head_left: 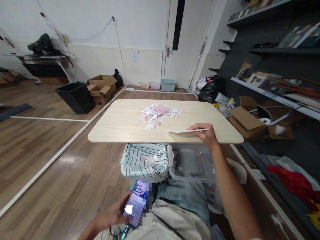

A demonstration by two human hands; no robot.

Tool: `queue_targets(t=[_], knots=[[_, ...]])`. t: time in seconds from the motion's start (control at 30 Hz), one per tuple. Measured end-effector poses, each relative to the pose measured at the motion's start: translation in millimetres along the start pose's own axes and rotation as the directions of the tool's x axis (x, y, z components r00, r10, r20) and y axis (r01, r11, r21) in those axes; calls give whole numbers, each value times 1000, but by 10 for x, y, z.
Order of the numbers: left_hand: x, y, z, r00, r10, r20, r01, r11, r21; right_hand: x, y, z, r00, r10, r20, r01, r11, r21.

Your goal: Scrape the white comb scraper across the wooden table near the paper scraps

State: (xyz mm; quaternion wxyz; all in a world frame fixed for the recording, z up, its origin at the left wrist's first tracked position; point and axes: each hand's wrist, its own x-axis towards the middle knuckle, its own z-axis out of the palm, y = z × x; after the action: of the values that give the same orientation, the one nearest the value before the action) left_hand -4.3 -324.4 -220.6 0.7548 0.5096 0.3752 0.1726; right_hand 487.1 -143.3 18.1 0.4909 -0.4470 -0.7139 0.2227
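My right hand reaches over the near edge of a light wooden table and pinches a thin white sheet of paper that lies almost flat just above the tabletop. A heap of small white and pink paper scraps lies at the middle of the table, beyond the sheet. My left hand is low by my lap, wrapped round a smartphone with its screen lit. A cable hangs from the phone's lower end.
Under the table sit a patterned cushion and a clear plastic box. A black bin and cardboard boxes stand at the left rear. Shelves, boxes and a black bag crowd the right.
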Motion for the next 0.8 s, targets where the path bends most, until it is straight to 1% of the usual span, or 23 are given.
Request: queue_targets(t=[0.17,0.27,0.33,0.4,0.53,0.6,0.67,0.73,0.8], knots=[[-26,311,138,999,24,39,-25,1000,14,10,-32,-19,999,18,35,-18,1000,-13],[-44,461,209,999,31,25,-31,1000,-4,3,-81,-16,999,12,39,-11,999,-38],[-53,502,220,1000,25,-2,-25,1000,-11,0,-107,-6,999,10,35,-8,999,-53],[-61,507,212,1000,25,-10,-26,998,-52,-1,-123,5,999,14,35,-13,998,-54],[-67,521,227,1000,20,23,-15,982,-189,8,-142,16,999,25,35,-23,998,-58],[-51,560,280,1000,1,-25,-6,977,-214,19,-150,15,999,28,25,-26,997,-75],[-10,606,356,991,-42,-128,16,981,-194,35,-153,11,999,32,12,-30,995,-100],[56,640,437,968,-86,-237,55,989,-137,49,-152,10,999,37,-1,-37,992,-121],[136,653,511,940,-119,-320,98,992,-82,52,-149,14,999,43,-14,-44,991,-130]])
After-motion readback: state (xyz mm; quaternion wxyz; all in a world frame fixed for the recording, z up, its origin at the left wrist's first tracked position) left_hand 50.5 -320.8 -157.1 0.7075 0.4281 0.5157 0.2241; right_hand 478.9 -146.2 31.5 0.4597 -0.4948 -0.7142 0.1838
